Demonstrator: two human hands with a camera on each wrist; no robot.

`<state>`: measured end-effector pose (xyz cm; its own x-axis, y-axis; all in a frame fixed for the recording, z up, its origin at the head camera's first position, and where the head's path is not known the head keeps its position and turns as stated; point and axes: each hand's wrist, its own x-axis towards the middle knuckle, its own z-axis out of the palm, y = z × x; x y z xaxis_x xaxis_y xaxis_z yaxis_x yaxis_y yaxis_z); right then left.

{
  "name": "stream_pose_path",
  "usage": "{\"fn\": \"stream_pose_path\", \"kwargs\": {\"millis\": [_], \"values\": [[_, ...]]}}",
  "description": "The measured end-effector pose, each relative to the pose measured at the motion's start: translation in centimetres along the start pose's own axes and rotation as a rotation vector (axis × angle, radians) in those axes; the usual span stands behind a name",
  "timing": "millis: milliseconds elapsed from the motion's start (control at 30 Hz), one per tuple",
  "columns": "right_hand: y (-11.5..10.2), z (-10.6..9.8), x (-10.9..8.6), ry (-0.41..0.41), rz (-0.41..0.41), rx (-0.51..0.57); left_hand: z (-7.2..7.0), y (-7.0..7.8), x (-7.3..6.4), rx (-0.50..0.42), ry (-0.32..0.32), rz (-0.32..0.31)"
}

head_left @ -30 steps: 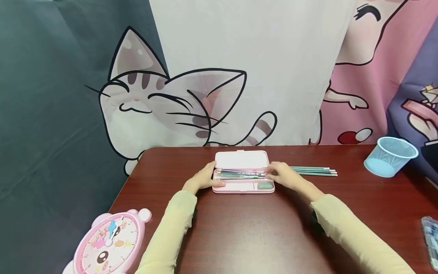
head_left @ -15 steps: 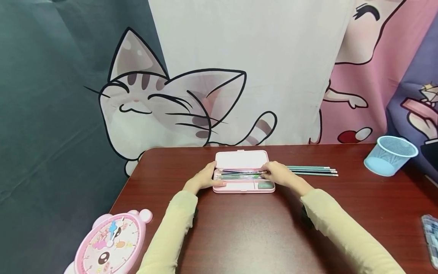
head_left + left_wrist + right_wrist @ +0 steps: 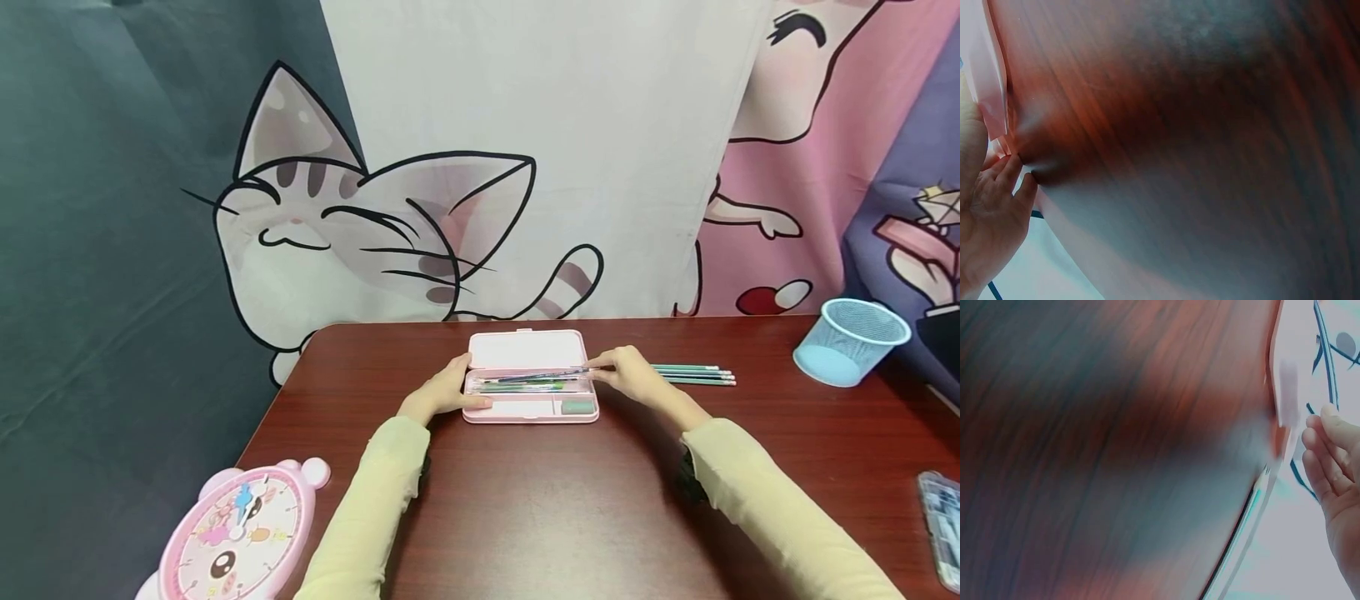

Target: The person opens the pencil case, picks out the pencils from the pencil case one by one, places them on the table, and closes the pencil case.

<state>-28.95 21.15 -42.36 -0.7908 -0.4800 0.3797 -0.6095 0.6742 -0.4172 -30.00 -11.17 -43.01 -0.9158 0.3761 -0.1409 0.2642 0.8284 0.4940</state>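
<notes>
An open pink pencil case (image 3: 527, 350) lies near the far edge of the table, its lid tipped back. My left hand (image 3: 441, 390) grips the case's left end, thumb on the near rim. Between the thumb and fingers of my right hand (image 3: 632, 375) is one end of a slim dark blue pencil (image 3: 1327, 353), raised at a slant over the case's right end. Several other pencils (image 3: 521, 387) lie in the middle compartment. A grey-green block like an eraser (image 3: 577, 407) fills the front right compartment. In the left wrist view, the case (image 3: 991, 94) shows beside the fingers.
Several teal pencils (image 3: 697, 375) lie on the table, partly behind my right hand. A light blue mesh pen cup (image 3: 851, 343) stands at the far right. At the front left is a pink toy clock (image 3: 236, 533); a clear box (image 3: 941, 525) lies by the right edge.
My right hand reached left into the case, then drew back right and up with the dark blue pencil, whose near end now rises above the others. My left hand stays on the case.
</notes>
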Motion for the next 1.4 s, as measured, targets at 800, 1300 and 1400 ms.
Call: {"fn": "stream_pose_path", "kwargs": {"millis": [800,1300,1400], "values": [[7.2,-7.7,-9.9,0.107,0.203,-0.123,-0.1,0.2,-0.4,-0.034,-0.024,-0.024],[8.7,-8.7,-11.5,0.092,0.276,-0.193,-0.3,0.1,-0.2,-0.016,-0.026,-0.021],[8.4,-8.6,-11.1,0.122,0.266,-0.215,-0.3,0.1,-0.2,-0.016,-0.029,-0.019]]}}
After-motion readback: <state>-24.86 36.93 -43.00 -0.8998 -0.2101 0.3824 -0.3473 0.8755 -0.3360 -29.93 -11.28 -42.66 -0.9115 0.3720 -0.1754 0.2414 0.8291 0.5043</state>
